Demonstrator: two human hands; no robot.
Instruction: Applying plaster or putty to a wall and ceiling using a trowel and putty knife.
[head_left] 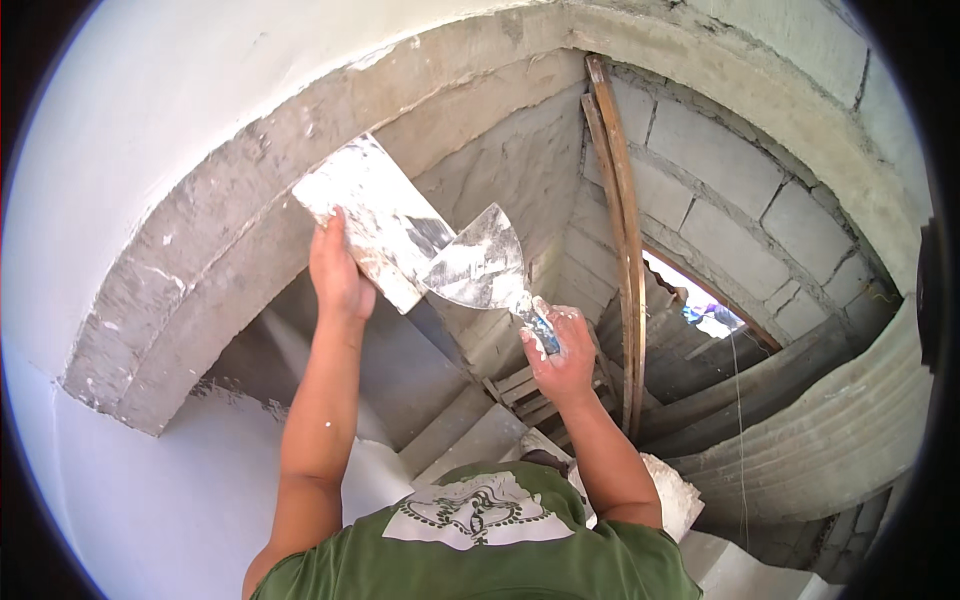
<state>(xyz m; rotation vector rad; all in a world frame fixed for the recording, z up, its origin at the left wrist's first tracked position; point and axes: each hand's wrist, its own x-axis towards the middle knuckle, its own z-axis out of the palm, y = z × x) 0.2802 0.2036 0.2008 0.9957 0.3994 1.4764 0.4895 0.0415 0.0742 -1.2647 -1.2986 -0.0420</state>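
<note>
In my left hand [340, 272] is a flat rectangular plastering board [375, 215], pale and smeared with white and dark residue, its handle or underside hidden from view. My right hand [562, 350] is closed around the blue, plaster-crusted handle of a putty knife [485, 262]. The knife's wide fan-shaped metal blade, streaked with white, overlaps the right-hand corner of the board; whether it presses on the board I cannot tell. White specks cling to my right fingers. Both tools are held out in front of a rough grey concrete beam [250, 165].
A smooth white wall [180, 80] lies left of and above the beam. Two upright wooden planks [622, 220] stand before a concrete block wall [730, 240]. Corrugated sheeting [810, 440] curves at lower right, with a thin hanging wire [740, 420]. Steps [455, 425] lie below.
</note>
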